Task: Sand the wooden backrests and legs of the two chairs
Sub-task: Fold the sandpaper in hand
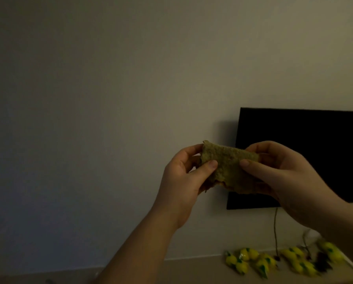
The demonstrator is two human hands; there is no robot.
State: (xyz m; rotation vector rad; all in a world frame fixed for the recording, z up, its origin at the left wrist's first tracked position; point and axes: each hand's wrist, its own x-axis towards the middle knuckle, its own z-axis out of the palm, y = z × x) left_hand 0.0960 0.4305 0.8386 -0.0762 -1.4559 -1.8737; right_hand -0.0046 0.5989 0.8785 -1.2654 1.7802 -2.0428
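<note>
Both hands hold one worn sheet of sandpaper [228, 168] up in front of the black screen [314, 152] on the wall. The left hand [181, 177] pinches the sheet's left end, thumb on the near face; the right hand [282, 177] pinches its right end the same way, so the long axis runs left to right between them, slightly crumpled. No chair is in view. Below the screen, yellow packets [259, 263] lie on a worktop [192, 265]. The sheet seems to be getting readied for sanding, with neither hand nearer.
</note>
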